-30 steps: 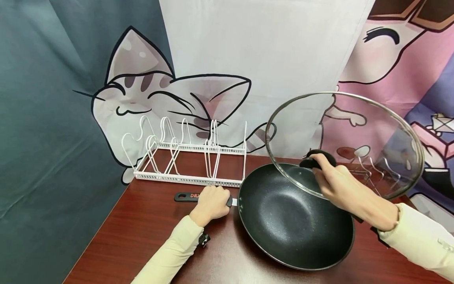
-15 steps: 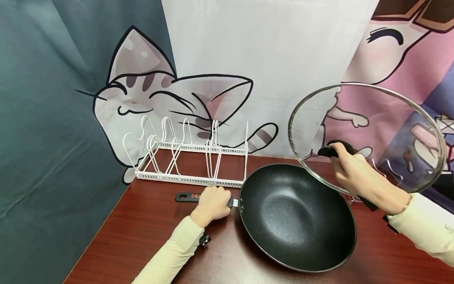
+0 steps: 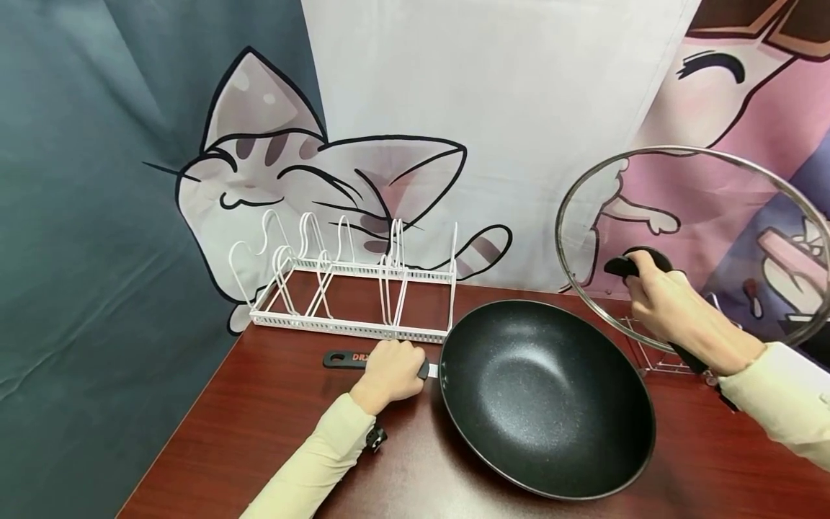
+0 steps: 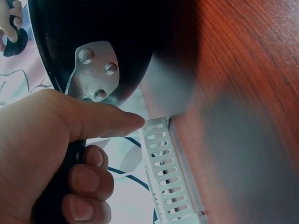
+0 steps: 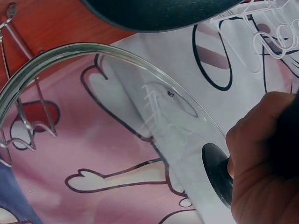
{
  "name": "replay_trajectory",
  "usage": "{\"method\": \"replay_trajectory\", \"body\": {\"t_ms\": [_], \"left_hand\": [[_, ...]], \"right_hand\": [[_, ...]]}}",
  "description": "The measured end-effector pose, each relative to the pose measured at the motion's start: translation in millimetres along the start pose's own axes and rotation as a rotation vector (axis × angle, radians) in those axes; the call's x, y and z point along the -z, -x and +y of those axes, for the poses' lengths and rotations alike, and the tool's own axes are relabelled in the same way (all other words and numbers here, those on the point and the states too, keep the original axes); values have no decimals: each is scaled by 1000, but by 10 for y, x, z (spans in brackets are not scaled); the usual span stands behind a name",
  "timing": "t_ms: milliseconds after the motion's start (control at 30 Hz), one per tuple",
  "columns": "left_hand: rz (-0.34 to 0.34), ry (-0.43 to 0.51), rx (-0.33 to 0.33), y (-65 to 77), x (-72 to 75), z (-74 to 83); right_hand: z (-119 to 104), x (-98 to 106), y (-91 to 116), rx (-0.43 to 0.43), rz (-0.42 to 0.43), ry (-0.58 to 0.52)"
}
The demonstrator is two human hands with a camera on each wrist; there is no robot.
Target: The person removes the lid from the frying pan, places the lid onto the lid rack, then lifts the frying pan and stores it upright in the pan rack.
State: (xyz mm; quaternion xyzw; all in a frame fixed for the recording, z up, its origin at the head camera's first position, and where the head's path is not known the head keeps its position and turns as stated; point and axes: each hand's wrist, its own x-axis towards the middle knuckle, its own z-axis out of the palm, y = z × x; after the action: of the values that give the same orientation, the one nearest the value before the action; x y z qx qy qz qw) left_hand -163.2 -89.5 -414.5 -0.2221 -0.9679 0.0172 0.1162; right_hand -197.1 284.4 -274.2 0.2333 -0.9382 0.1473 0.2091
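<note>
My left hand (image 3: 391, 370) grips the black handle (image 3: 344, 359) of a dark wok (image 3: 545, 396). In the left wrist view the fingers curl round that handle, close to the riveted bracket (image 4: 96, 70). My right hand (image 3: 664, 299) holds a round glass lid (image 3: 720, 194) by its black knob (image 3: 648, 258), in the air beyond the wok's right side. The lid is tilted, its metal rim (image 5: 88, 49) arching across the right wrist view. Part of the knob is hidden behind the fingers.
A white wire rack (image 3: 350, 331) with upright dividers stands at the back, left of the wok. A smaller metal wire rack (image 3: 664, 357) sits at the right, partly hidden by the lid and right arm. Printed cloth (image 3: 506, 130) hangs behind the reddish wooden table (image 3: 214, 432).
My right hand has carried the lid to the right and slightly up, from over the wok's edge toward the metal rack. The left hand keeps its grip on the wok's handle.
</note>
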Motion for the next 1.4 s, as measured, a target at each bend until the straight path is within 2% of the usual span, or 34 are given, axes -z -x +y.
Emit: {"method": "replay_trajectory", "body": {"t_ms": [200, 433, 633, 867, 1167, 1400], "left_hand": [[-10, -4, -10, -5, 3, -1], [3, -5, -3, 1, 6, -14], [19, 1, -5, 1, -6, -20], [32, 8, -11, 5, 13, -9], [-13, 7, 5, -1, 19, -30], [-30, 10, 11, -10, 0, -13]], "right_hand": [[78, -37, 5, -31, -33, -6], [111, -30, -35, -37, -23, -22], [107, 90, -55, -149, -82, -41], [158, 243, -66, -216, -117, -45], [252, 335, -150, -272, -90, -45], [322, 412, -142, -359, -111, -26]]}}
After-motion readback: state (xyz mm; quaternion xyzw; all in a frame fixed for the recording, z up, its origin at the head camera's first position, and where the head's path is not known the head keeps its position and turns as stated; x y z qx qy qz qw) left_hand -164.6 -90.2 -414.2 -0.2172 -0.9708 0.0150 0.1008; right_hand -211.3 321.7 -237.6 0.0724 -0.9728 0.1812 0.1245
